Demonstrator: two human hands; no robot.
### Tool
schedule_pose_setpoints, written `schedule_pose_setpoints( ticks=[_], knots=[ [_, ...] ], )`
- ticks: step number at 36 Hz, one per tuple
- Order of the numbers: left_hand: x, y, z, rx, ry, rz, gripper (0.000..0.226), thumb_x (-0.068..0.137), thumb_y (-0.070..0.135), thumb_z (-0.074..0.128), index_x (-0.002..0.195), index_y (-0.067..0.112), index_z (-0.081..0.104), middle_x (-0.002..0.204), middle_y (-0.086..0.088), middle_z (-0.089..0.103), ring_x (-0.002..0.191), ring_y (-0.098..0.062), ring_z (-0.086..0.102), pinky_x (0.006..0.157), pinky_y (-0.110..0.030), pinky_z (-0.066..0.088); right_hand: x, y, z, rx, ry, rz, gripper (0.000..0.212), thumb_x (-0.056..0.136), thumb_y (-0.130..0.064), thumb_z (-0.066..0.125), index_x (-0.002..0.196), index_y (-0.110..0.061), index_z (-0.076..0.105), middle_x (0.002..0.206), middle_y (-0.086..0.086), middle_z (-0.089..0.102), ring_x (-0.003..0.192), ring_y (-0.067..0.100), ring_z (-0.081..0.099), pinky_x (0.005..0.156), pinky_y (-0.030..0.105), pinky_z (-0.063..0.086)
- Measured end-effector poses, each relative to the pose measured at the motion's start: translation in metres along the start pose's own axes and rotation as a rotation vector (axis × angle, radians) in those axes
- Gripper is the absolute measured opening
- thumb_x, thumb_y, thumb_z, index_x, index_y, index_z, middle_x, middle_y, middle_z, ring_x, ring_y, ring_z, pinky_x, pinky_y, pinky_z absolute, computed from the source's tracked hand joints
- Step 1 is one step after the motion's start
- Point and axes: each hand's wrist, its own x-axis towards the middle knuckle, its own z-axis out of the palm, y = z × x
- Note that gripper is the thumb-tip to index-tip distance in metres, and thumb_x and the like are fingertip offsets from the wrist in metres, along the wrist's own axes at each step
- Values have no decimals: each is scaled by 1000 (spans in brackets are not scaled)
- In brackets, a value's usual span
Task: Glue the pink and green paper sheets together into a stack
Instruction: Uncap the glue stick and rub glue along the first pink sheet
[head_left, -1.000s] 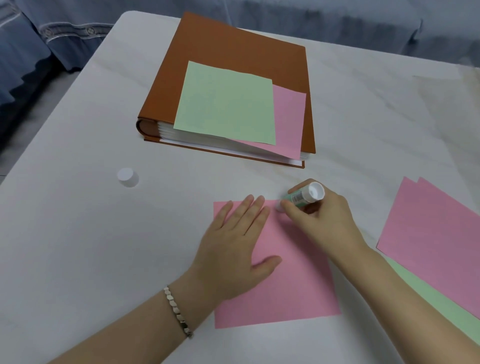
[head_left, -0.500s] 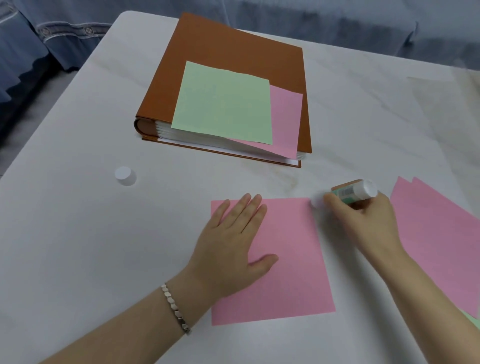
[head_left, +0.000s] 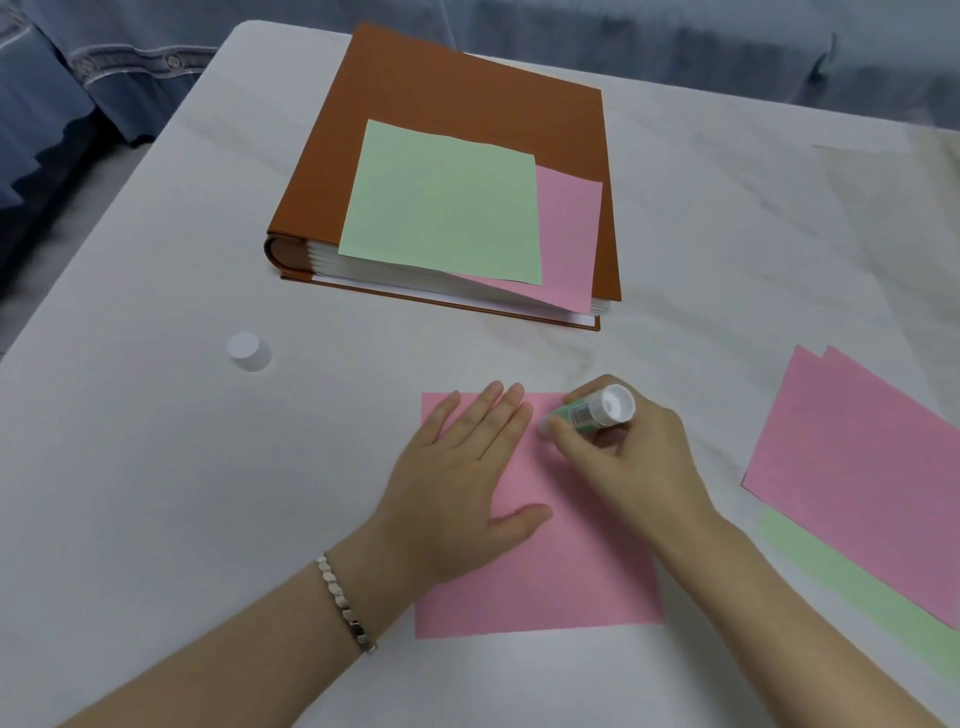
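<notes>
A pink paper sheet (head_left: 561, 582) lies flat on the white table in front of me. My left hand (head_left: 457, 483) presses flat on its left half, fingers spread. My right hand (head_left: 628, 457) grips a green-and-white glue stick (head_left: 592, 410), tilted with its tip down on the sheet's upper middle, just right of my left fingertips. A green sheet (head_left: 441, 202) overlaps another pink sheet (head_left: 569, 244) on top of a brown binder (head_left: 467, 88). At the right lie more pink sheets (head_left: 857, 467) over a green sheet (head_left: 857, 582).
The glue stick's white cap (head_left: 248, 352) stands on the table (head_left: 156, 467) to the left. The thick brown binder occupies the far middle. The table's left edge runs diagonally, with blue fabric (head_left: 78, 78) beyond it.
My right hand swept the glue stick from the sheet's top middle out to its top right corner, then back left to near my left fingertips. My left hand stayed pressed on the sheet.
</notes>
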Motion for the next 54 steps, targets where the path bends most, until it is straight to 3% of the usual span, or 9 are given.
schedule_pose_setpoints(
  ticks=[10, 13, 19, 21, 24, 28, 33, 45, 54],
  knots=[
    [0, 0, 0, 18, -31, -16, 77, 84, 59, 37, 138, 5, 45, 146, -9, 40, 136, -24, 36, 109, -42, 20, -2, 16, -24, 30, 55, 69, 13, 78, -14, 72, 75, -22, 62, 72, -3, 68, 64, 16, 61, 60, 26, 46],
    [0, 0, -1, 21, -45, -21, 77, 84, 60, 35, 139, 5, 44, 147, -8, 39, 136, -23, 34, 108, -42, 20, -4, 21, -34, 50, 84, 120, 10, 77, -14, 73, 75, -19, 64, 75, -2, 69, 67, 17, 61, 57, 19, 43],
    [0, 0, -1, 26, -48, -24, 77, 85, 60, 34, 139, 6, 43, 147, -7, 39, 137, -22, 34, 109, -42, 19, -10, 16, -46, 163, 195, 160, 15, 67, -24, 79, 69, -22, 64, 68, -16, 67, 58, 2, 56, 52, 9, 40],
    [1, 0, -1, 28, -40, -20, 77, 84, 60, 35, 139, 6, 44, 146, -8, 40, 136, -23, 35, 109, -41, 19, -11, 8, -39, 184, 170, 114, 15, 73, -16, 78, 71, -21, 64, 70, -17, 67, 61, 0, 58, 54, 8, 41],
    [1, 0, -1, 15, -32, -17, 77, 83, 59, 38, 137, 5, 46, 145, -9, 41, 135, -24, 36, 110, -41, 19, -11, 0, -19, 142, 68, 43, 11, 75, -20, 76, 75, -18, 66, 77, -11, 67, 64, 4, 59, 57, 12, 42],
    [0, 1, 0, -5, -17, -17, 77, 82, 60, 39, 137, 6, 47, 145, -8, 41, 136, -23, 36, 110, -41, 20, -5, -2, 1, 72, 0, 13, 9, 77, -18, 73, 77, -18, 64, 70, -5, 67, 59, 3, 55, 55, 12, 40],
    [0, 0, 0, -7, -12, -11, 77, 83, 60, 39, 137, 5, 46, 145, -9, 41, 136, -22, 36, 111, -41, 20, -2, 3, 4, 65, 33, 20, 11, 78, -17, 72, 76, -20, 62, 67, -2, 67, 60, 9, 58, 56, 20, 45],
    [1, 1, -2, 17, -39, -31, 78, 83, 60, 37, 138, 5, 46, 146, -8, 41, 135, -23, 36, 109, -41, 19, -9, 18, -32, 89, 190, 138, 12, 76, -16, 76, 76, -18, 64, 69, -6, 66, 59, 10, 55, 53, 12, 40],
    [0, 1, -1, 1, -44, -18, 81, 82, 64, 38, 137, 5, 46, 146, -9, 40, 136, -23, 35, 110, -42, 19, -21, -4, 3, 112, 21, 34, 10, 77, -14, 74, 75, -18, 64, 72, -10, 65, 58, 2, 55, 55, 10, 39]
  ],
)
